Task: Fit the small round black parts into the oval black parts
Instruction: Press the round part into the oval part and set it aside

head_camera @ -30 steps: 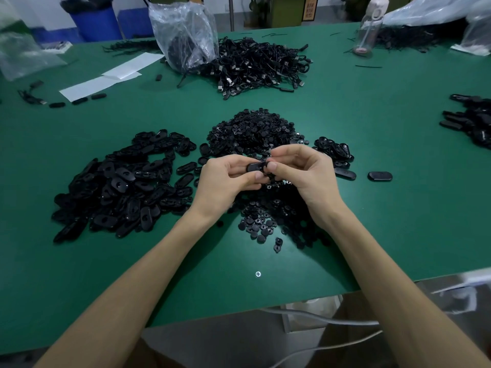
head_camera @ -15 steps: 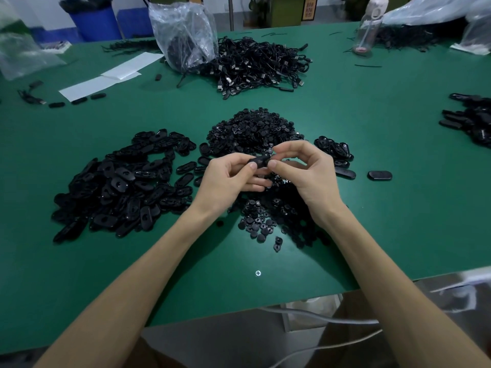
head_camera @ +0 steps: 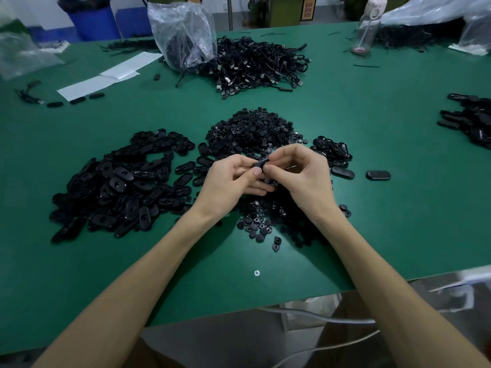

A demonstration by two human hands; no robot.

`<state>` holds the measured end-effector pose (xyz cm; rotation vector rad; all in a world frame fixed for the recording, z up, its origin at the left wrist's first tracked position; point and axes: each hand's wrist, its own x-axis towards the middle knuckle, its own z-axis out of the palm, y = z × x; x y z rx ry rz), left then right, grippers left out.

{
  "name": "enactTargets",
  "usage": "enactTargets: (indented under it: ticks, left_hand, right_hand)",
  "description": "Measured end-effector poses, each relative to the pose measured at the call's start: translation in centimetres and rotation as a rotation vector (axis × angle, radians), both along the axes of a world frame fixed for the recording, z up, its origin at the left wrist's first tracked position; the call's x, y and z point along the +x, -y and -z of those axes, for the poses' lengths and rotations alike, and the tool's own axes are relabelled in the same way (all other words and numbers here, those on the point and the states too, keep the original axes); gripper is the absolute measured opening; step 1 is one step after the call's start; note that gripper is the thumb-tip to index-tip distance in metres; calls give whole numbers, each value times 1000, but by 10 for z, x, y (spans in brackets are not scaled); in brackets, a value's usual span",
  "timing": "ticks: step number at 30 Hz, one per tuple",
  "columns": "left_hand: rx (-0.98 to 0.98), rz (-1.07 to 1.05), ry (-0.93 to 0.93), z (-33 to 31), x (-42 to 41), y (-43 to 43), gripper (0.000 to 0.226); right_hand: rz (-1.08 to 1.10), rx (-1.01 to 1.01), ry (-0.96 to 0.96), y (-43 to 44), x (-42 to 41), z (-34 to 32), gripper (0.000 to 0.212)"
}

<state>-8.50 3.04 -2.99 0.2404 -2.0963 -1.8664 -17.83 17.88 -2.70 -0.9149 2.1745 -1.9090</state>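
Being pinched between left hand (head_camera: 231, 181) and right hand (head_camera: 300, 176), fingers (head_camera: 284, 152) curled, above the small round black parts (head_camera: 252, 131), the oval black part (head_camera: 261, 163) is best steadied level, then pressed squarely.

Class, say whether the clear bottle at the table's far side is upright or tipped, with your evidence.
Upright: the bottle stands on its base on the table, cap uppermost.

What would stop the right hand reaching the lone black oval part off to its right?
Likely nothing, yes: the lone black oval part lies on open green table near the right hand. But that hand shares a pinch on a small black part with the left hand.
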Motion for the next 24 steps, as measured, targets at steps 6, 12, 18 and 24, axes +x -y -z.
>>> enactTargets:
  ticks: [6, 12, 18, 24]
  left_hand:
    - [-41, -9, -12, -1, 1, -2, 12]
    - [-103, -132, -41, 3, 1, -4, 8]
    - [-91, -249, -68, 2, 1, 6, 4]
    - [-152, -246, -54, 0, 3, 10, 7]
  right_hand:
    - [70, 43, -158, 2, 2, 3, 16]
    - [144, 74, -456, 4, 13, 2, 11]
    - [94, 158, -537, 10, 22, 2, 31]
    - [43, 153, -475, 7, 22, -1, 41]
